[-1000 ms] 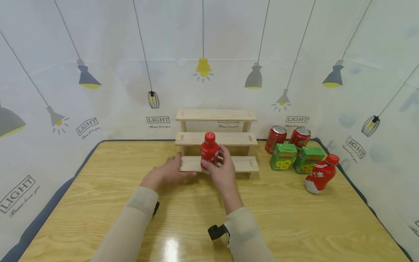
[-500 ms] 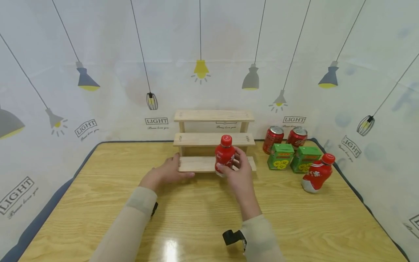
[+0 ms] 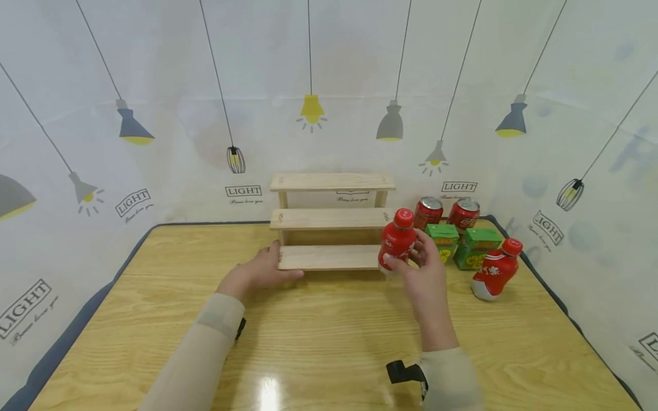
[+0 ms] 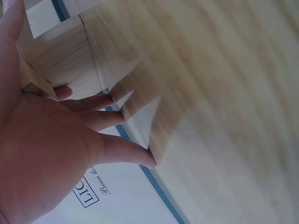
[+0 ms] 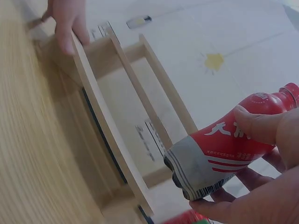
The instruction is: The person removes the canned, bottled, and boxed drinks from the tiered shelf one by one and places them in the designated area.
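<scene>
A three-tier wooden shelf point(image 3: 329, 258) stands at the back of the table. My left hand point(image 3: 261, 270) holds the left end of its lowest board, thumb along the front edge. In the left wrist view the other fingers point(image 4: 124, 147) spread past the board's end, tips at the tabletop. My right hand point(image 3: 428, 278) grips a red plastic drink bottle point(image 3: 396, 244) with a red cap, thumb on the near side and fingers round the far side. In the head view the bottle overlaps the lowest board's right end. The right wrist view shows its grey-white base point(image 5: 194, 165) raised beside the shelf.
Right of the shelf, two red cans point(image 3: 464, 213) stand at the back, with two green drink cartons point(image 3: 478, 249) in front. Another red bottle point(image 3: 496, 270) stands nearer the right edge. A lamp-print cloth point(image 3: 205, 114) hangs behind the wooden table point(image 3: 308, 337).
My right hand has carried the bottle rightward, from in front of the shelf's middle to its right end. My left hand stays on the shelf's left end. The view has shifted slightly.
</scene>
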